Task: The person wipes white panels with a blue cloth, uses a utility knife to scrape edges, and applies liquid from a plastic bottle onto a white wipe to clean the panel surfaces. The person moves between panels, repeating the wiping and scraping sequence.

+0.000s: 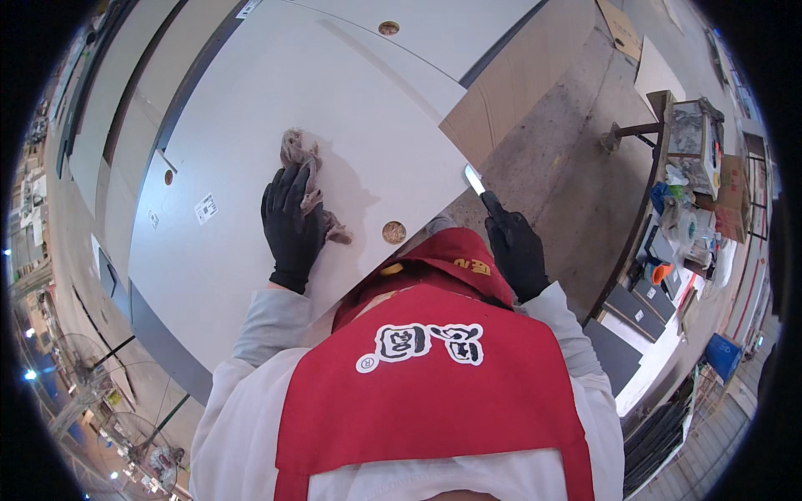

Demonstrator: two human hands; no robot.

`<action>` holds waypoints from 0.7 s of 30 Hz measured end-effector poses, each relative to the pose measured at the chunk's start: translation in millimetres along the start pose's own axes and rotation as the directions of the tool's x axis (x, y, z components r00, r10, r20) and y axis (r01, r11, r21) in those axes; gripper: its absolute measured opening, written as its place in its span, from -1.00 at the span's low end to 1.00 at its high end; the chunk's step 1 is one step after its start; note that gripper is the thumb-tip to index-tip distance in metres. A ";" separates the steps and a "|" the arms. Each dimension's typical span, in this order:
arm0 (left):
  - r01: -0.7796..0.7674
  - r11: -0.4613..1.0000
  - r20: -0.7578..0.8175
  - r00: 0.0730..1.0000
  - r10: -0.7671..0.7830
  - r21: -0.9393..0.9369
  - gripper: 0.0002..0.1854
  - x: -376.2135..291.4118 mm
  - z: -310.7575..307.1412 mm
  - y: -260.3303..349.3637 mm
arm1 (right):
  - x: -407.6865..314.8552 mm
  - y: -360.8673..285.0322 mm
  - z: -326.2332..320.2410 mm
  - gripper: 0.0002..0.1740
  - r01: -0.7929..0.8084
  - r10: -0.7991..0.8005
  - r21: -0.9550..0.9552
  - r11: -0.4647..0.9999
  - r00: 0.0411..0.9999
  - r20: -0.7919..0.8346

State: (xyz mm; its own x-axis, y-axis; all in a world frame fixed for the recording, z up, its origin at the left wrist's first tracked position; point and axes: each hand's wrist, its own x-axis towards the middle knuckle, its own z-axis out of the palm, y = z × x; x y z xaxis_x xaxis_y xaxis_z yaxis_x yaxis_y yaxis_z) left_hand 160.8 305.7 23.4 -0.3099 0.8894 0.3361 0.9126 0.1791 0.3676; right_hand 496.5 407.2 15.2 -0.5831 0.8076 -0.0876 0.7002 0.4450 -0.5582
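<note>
My left hand [292,219], in a black glove, rests on a large pale laminated panel [238,275] and holds a crumpled brownish rag [301,150] against it. In my right hand [517,247], also gloved in black, is a knife with a light blade [474,178], its blade beside the panel's right corner; whether they touch I cannot tell. A round hole [394,232] near the panel's front edge shows raw chipboard, and a smaller hole [168,178] sits at the left. Two printed labels, one of them a white sticker [205,208], are stuck to the left part.
Another pale panel [451,25] lies beyond, with cardboard [526,69] beside it. To the right, past concrete floor [557,163], stands a workbench with dark panels [636,310], tape rolls [683,225] and a cardboard box [730,197]. Wire-caged fans [78,360] stand at left.
</note>
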 end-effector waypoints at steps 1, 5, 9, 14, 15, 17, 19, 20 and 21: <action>-0.001 1.000 0.005 1.000 0.001 0.004 -0.48 0.9 -0.4 0.7 | 3.9 0.7 -6.1 -0.83 -0.029 0.030 0.063 0.998 0.999 -0.021; -0.017 1.000 0.008 1.000 0.017 0.026 -0.51 2.9 -0.2 2.6 | -2.7 4.5 -5.5 -0.84 0.179 -0.178 0.017 0.984 0.955 0.236; 0.011 0.999 0.032 0.999 -0.012 0.032 -0.52 -0.9 -0.4 -0.2 | 26.3 33.3 -37.8 -0.74 -0.085 0.085 0.025 0.996 0.996 -0.004; 0.011 1.000 0.049 0.999 -0.012 0.028 -0.54 0.2 -1.5 1.0 | 43.4 32.2 -61.3 -0.51 0.271 -0.265 -0.009 0.963 0.949 0.171; 0.007 0.999 0.045 0.999 -0.008 0.033 -0.54 0.5 -1.1 -0.4 | 49.5 37.0 -63.7 -0.52 0.291 -0.277 -0.046 0.956 0.941 0.196; 0.008 0.999 0.034 0.999 -0.010 0.036 -0.53 -0.5 0.2 0.7 | 61.5 42.6 -68.1 -0.52 0.327 -0.301 -0.074 0.942 0.923 0.237; 0.014 0.999 0.035 0.999 -0.015 0.029 -0.52 -0.4 1.1 0.4 | 73.0 45.2 -73.6 -0.53 0.358 -0.329 -0.063 0.932 0.905 0.268; 0.018 1.000 0.044 0.999 -0.019 0.022 -0.52 -0.3 0.6 -1.2 | 75.9 46.8 -75.2 -0.54 0.370 -0.334 -0.071 0.926 0.893 0.301; 0.021 1.000 0.047 0.999 -0.022 0.016 -0.51 1.7 0.9 -2.9 | 81.2 48.3 -77.4 -0.55 0.387 -0.341 -0.081 0.919 0.880 0.329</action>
State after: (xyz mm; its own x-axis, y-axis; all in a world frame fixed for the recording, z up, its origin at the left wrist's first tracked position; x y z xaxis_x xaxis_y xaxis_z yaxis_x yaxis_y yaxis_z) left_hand 157.9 307.1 22.1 -0.3165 0.9043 0.2866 0.9099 0.2041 0.3610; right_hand 514.8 524.2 45.1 -0.8881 0.4316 -0.1583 0.4512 0.7523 -0.4800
